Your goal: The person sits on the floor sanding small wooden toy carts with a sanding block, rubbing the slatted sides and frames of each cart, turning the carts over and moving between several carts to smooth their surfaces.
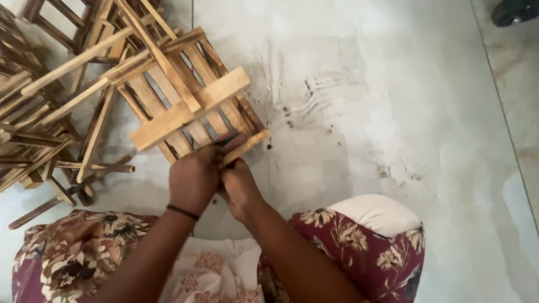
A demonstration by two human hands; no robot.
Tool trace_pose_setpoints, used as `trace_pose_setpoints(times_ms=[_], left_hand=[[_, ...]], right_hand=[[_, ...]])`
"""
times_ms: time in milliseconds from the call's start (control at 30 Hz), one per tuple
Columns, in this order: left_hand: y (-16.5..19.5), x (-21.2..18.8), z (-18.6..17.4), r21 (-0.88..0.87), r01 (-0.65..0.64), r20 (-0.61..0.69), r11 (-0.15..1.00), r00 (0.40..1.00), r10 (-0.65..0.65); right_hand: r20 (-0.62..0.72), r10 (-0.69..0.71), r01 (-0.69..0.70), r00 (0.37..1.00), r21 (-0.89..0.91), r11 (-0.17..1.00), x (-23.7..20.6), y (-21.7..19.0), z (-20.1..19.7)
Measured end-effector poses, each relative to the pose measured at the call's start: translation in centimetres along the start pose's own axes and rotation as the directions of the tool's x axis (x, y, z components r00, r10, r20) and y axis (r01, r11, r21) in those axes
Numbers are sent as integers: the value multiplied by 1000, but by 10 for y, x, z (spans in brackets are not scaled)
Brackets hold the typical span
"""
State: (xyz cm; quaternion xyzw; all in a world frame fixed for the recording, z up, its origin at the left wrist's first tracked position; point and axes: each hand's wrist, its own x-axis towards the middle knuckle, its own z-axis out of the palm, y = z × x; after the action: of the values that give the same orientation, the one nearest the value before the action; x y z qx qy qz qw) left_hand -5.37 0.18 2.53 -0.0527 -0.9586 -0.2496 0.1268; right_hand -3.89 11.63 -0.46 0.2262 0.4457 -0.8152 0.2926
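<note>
Centrally, a slatted wooden crate (188,98) is gripped at its near corner by 2 hands: the left hand (193,179) is closed on a dark tool (227,140), the right hand (240,188) is closed around a corner slat (247,146). At 9 o'clock, a heap of wooden frames (42,112) is piled; scuffed floor (348,112) is seen at 2 o'clock.

Single head-worn view, looking steeply down from above, close over both hands (216,179) at frame centre, knees at the bottom edge beneath them, crate (185,95) just beyond, floor (393,101) stretching right of and past the hands, no second view.
</note>
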Motion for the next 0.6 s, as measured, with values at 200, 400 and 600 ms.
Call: trace_pose_setpoints(times_ms=[200, 400, 600], left_hand=[[-11, -3, -4, 247, 39, -83, 968, 996, -19], [-18, -12, -6, 148, -17, -7, 989, 1000, 18], [-10, -8, -10, 46, 115, -78, 992, 991, -111]], right_hand=[[3, 60, -60, 998, -80, 995, 0, 2, 4], [-39, 44, -49, 998, -136, 989, 2, 5, 7], [-28, 52, -57, 998, -189, 980, 3, 6, 9]])
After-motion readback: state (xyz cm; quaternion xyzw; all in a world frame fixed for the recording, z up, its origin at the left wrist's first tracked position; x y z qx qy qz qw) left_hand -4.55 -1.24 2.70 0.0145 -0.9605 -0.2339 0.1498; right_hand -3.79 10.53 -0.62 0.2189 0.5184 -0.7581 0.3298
